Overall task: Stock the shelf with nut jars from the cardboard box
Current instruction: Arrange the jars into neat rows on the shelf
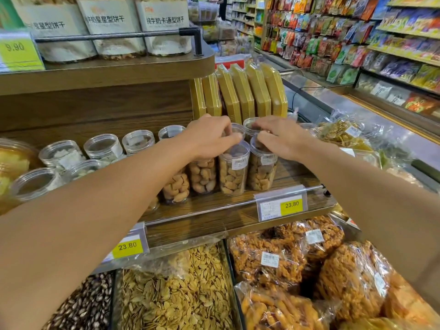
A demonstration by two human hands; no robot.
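So both hands are up on the middle shelf (238,206) placing jars in the front row. The left hand (209,136) has fingers curled over the lid of one nut jar (233,170), and the right hand (281,136) grips the top of the jar beside it (262,170). Both jars stand upright on the shelf, touching each other, next to more nut jars (202,175) on the left. I'd say this is the set-down and straighten step. The cardboard box isn't in view. Next move is probably letting go, then fetching more.
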